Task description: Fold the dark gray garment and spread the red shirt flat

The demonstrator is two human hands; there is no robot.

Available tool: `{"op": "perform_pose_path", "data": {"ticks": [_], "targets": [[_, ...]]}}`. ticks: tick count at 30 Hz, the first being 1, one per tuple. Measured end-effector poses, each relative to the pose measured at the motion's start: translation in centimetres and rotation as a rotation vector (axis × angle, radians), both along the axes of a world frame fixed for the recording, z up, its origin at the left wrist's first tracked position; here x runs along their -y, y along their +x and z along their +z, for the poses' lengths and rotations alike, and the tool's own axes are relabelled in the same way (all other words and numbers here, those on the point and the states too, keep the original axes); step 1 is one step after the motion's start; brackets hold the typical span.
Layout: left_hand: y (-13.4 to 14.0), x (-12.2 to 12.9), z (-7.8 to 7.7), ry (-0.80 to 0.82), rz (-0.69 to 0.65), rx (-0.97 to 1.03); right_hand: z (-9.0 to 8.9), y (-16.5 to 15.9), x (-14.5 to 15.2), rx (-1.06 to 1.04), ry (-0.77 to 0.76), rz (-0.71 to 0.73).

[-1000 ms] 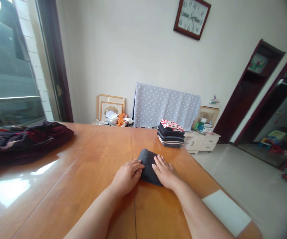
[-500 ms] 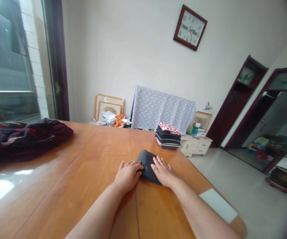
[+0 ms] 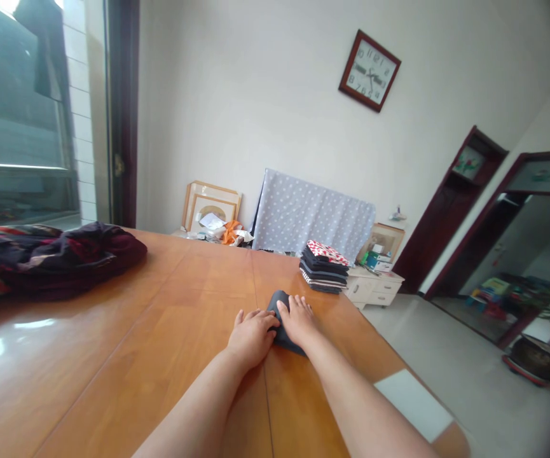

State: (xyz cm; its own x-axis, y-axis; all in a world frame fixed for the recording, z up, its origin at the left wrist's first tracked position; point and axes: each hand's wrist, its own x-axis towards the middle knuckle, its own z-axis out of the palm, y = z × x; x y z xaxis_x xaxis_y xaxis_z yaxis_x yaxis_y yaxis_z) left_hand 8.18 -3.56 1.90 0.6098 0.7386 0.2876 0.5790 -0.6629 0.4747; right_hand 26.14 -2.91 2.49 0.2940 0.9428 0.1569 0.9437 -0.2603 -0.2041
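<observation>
Right hand (image 3: 297, 321): it lies further left over the dark cloth (image 3: 287, 342) than in the earlier frame, nearer our left hand (image 3: 252, 337); flat, fingers slightly spread.
Dark cloth: under our right hand, which covers it more; long axis is hidden.
Left hand: fingers bent at the cloth's left side; pinching, we cannot tell.
Clock (image 3: 370, 71): beyond our hands; we read numerals 10 and 8.

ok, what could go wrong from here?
Two risks:
1. The left hand and right hand both rest on the dark cloth; uneven pressure might crease it or slide it across the shiny table.
2. The stack of folded clothes stands near the table's right edge; a bump could topple it.
</observation>
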Motion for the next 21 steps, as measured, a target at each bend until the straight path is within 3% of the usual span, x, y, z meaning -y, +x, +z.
{"op": "perform_pose_path", "data": {"ticks": [4, 8, 12, 15, 21], "targets": [[0.1, -0.3, -0.6, -0.056, 0.016, 0.047, -2.2, 0.2, 0.1, -0.036, 0.005, -0.06], [0.0, -1.4, -1.0, -0.132, 0.042, 0.164, -2.3, 0.2, 0.2, -0.02, 0.021, -0.061], [-0.6, -2.5, -0.7, -0.211, 0.269, 0.292, -2.3, -0.1, 0.4, 0.004, 0.022, -0.077], [-1.0, -2.4, -0.2, -0.243, 0.376, 0.251, -2.3, -0.2, 0.4, 0.004, 0.007, -0.076], [-0.6, -0.7, 0.1, -0.058, 0.18, 0.011, -2.0, 0.0, 0.4, -0.045, -0.025, -0.059]]}}
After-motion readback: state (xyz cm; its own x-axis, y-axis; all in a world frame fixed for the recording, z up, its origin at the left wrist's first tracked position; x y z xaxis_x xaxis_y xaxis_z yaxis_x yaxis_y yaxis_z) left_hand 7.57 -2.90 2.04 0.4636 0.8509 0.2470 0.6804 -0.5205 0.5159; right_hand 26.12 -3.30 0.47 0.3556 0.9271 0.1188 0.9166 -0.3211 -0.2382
